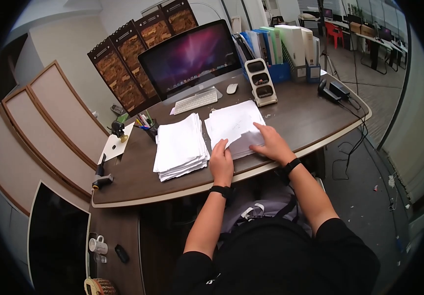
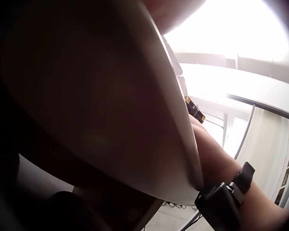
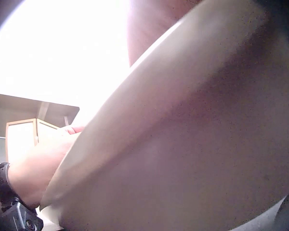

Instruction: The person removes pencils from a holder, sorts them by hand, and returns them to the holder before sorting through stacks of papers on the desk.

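Two piles of white paper lie side by side on the dark desk in the head view. My left hand (image 1: 221,162) is at the near left corner of the right paper stack (image 1: 234,115), pinching the near edge of its top sheet. That edge is raised and bent, with a shadowed sheet (image 1: 244,145) showing below it. At the stack's right side is my right hand (image 1: 275,145), thumb and forefinger spread apart, forefinger touching the raised sheet. The left paper stack (image 1: 180,145) is thicker, with uneven edges. Both wrist views are filled mostly by the desk's underside (image 2: 101,96), which hides the papers.
Behind the stacks stand a keyboard (image 1: 196,101), a mouse (image 1: 232,88), a monitor (image 1: 190,59) and a white three-slot holder (image 1: 260,82). A pen cup (image 1: 149,131) is left of the papers. Cables (image 1: 354,132) hang at the right edge; a scanner (image 1: 102,180) lies far left.
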Available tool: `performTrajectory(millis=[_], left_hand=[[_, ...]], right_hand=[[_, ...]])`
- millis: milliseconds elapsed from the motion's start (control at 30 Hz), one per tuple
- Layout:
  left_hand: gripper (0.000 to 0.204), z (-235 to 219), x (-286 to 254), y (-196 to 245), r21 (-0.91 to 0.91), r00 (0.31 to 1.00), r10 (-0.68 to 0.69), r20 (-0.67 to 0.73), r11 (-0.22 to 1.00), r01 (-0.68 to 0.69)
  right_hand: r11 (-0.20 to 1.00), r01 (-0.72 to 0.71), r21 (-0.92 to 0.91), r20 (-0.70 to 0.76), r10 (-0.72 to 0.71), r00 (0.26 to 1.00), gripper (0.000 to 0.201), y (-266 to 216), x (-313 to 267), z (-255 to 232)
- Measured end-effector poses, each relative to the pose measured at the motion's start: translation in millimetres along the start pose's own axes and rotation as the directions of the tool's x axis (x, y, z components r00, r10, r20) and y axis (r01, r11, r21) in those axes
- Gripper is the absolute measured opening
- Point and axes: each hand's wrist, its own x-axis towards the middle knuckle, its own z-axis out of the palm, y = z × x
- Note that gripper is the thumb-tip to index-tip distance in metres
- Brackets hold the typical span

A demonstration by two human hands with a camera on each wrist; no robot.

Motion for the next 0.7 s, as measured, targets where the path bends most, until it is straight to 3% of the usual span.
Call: performTrajectory(millis=[67,133,200,267,300,333,400,500,567,667,700], left_hand=[[0.032,4,-1,-3,-0.114,0.992,-0.121,0.036,0.986,0.124],[0.033,2,2,-1,-0.137,0.993,-0.117,0.021,0.983,0.119],[0.035,-1,-1,4,-0.278,0.988,-0.151,0.016,0.949,0.149],[0.036,2,0,-4,-0.241,0.992,0.03,-0.125,0.969,-0.06],[0.036,-1,-1,4,-0.307,0.988,-0.027,-0.151,0.952,-0.021],[0.033,-6,-1,10,-0.333,0.988,-0.088,-0.123,0.942,0.042],[0.033,-7,-3,10,-0.359,0.986,-0.116,-0.121,0.931,0.066],[0.033,-15,-5,18,-0.345,0.987,-0.152,-0.054,0.93,0.124],[0.035,-19,-3,19,-0.382,0.986,-0.166,0.029,0.909,0.165],[0.038,-20,-8,16,-0.42,0.982,-0.166,0.09,0.888,0.188],[0.039,-20,-8,16,-0.392,0.983,-0.151,0.103,0.902,0.18]], right_hand=[[0.997,0.038,-0.071,0.029,-0.036,0.999,0.089,6,1,5],[0.993,0.048,-0.109,0.072,-0.041,0.997,0.086,4,4,5],[0.986,0.037,-0.16,0.15,-0.013,0.989,0.079,2,11,0],[0.972,0.026,-0.235,0.207,0.023,0.978,0.07,-4,7,-3],[0.96,0.142,-0.241,0.111,-0.118,0.987,0.063,4,3,4],[0.964,0.151,-0.221,0.162,-0.116,0.98,0.058,4,7,3],[0.969,0.151,-0.195,0.093,-0.135,0.986,0.049,-2,6,3],[0.991,0.045,-0.13,0.219,-0.016,0.976,0.046,2,6,6],[0.973,0.128,-0.192,0.119,-0.106,0.987,0.042,4,5,9],[0.988,0.096,-0.122,0.193,-0.072,0.979,0.042,-15,11,-6],[0.961,0.185,-0.206,0.238,-0.134,0.962,0.042,-5,8,-6]])
